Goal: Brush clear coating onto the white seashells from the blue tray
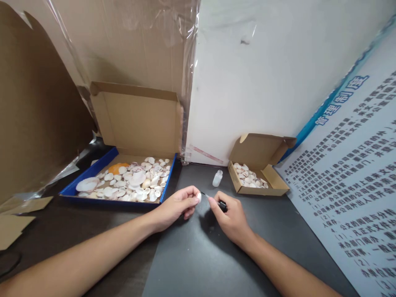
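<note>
Between the thumb and fingers of my left hand [181,204] is a small white seashell [199,197], held up above the dark mat. My right hand [230,216] is closed round the black cap of a small applicator brush [222,206]. The brush's thin stem points left, and its tip is close to the shell; whether they touch I cannot tell. Behind my hands a small glass bottle [217,178] stands upright and uncapped, with whitish, cloudy contents.
On the left an open blue-edged cardboard box [114,200] holds many shells, one orange. A smaller open cardboard box [262,191] with shells stands at the right. Cardboard and a white panel [247,82] rise behind, and a printed board [355,165] leans at the right.
</note>
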A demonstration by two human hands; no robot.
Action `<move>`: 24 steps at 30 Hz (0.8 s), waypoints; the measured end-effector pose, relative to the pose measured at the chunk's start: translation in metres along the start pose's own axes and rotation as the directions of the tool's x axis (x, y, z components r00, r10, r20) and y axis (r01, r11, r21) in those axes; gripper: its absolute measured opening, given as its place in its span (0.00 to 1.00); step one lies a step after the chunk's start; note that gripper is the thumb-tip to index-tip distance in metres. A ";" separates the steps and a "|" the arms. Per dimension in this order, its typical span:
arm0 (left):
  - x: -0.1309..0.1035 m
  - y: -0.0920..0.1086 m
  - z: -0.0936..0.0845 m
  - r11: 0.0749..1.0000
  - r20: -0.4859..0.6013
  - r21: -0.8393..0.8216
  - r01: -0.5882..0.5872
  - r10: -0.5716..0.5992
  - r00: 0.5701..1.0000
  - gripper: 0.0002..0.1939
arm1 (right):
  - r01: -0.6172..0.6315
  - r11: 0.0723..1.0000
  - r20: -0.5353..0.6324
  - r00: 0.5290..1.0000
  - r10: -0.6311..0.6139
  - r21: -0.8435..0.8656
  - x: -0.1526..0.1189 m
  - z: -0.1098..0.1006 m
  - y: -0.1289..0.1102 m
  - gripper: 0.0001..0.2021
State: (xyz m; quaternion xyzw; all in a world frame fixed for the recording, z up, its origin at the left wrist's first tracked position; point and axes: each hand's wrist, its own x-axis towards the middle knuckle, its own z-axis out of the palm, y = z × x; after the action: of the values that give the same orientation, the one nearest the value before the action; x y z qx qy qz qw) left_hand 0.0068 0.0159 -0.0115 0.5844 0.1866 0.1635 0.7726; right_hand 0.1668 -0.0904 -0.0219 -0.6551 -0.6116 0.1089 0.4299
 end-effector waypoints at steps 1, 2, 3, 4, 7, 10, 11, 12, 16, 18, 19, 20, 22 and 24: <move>0.000 0.000 0.000 1.000 0.003 0.007 0.004 -0.004 1.000 0.15 | 0.021 1.000 0.009 1.000 -0.021 0.011 0.000 0.000 0.000 0.18; 0.000 0.000 0.000 1.000 0.004 0.016 0.007 -0.007 1.000 0.16 | 0.048 0.999 0.023 0.999 -0.048 0.015 0.000 0.000 0.000 0.18; 0.000 0.000 0.000 1.000 0.004 0.027 0.010 -0.010 1.000 0.16 | 0.066 0.998 0.039 0.997 -0.066 0.009 0.000 0.000 0.000 0.18; 0.000 0.001 0.001 0.999 0.004 0.038 0.012 -0.012 1.000 0.16 | 0.067 0.998 0.047 0.997 -0.066 -0.005 -0.001 0.001 0.000 0.17; 0.000 0.003 0.002 0.998 -0.005 0.060 0.012 -0.012 1.000 0.15 | 0.006 0.999 0.016 1.000 -0.005 -0.041 -0.001 0.000 0.000 0.18; -0.001 0.004 0.003 0.999 -0.011 0.053 0.013 -0.012 1.000 0.15 | 0.040 0.999 0.026 0.999 -0.039 -0.010 -0.001 0.000 -0.001 0.18; -0.001 0.004 0.003 0.999 -0.013 0.045 0.012 -0.011 1.000 0.15 | 0.065 0.998 0.042 0.997 -0.065 -0.005 -0.001 0.000 -0.001 0.18; -0.001 0.005 0.003 0.999 -0.015 0.034 0.009 -0.009 1.000 0.15 | 0.077 0.997 0.055 0.996 -0.077 -0.008 -0.001 0.000 -0.001 0.17; -0.001 0.005 0.003 1.000 -0.026 -0.027 -0.001 0.000 1.000 0.14 | 0.014 0.999 0.025 1.000 -0.013 -0.040 -0.001 -0.001 -0.002 0.18; 0.000 0.005 0.003 0.998 -0.032 -0.057 -0.005 0.003 0.999 0.13 | 0.043 0.999 0.030 0.999 -0.042 -0.017 -0.002 -0.001 -0.003 0.18; 0.000 0.005 0.004 0.997 -0.037 -0.071 -0.007 0.004 0.999 0.13 | 0.071 0.997 0.046 0.996 -0.071 -0.009 -0.002 -0.001 -0.003 0.18; -0.001 0.005 0.004 0.996 -0.043 -0.083 -0.008 0.005 0.999 0.13 | 0.093 0.996 0.068 0.993 -0.092 -0.010 -0.002 -0.001 -0.003 0.18; -0.001 0.006 0.004 0.994 -0.058 -0.105 -0.010 0.004 0.998 0.13 | 0.088 0.995 0.101 0.991 -0.083 -0.038 -0.003 0.000 -0.003 0.17; -0.001 0.006 0.004 0.993 -0.069 -0.118 -0.006 -0.002 0.998 0.13 | 0.050 0.997 0.109 0.993 -0.043 -0.064 -0.003 0.000 -0.003 0.17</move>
State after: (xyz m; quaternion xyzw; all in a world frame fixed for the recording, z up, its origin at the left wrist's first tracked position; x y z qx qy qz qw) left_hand 0.0075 0.0132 -0.0044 0.5319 0.2026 0.1953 0.7987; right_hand 0.1636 -0.0934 -0.0212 -0.6481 -0.6521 0.1133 0.3767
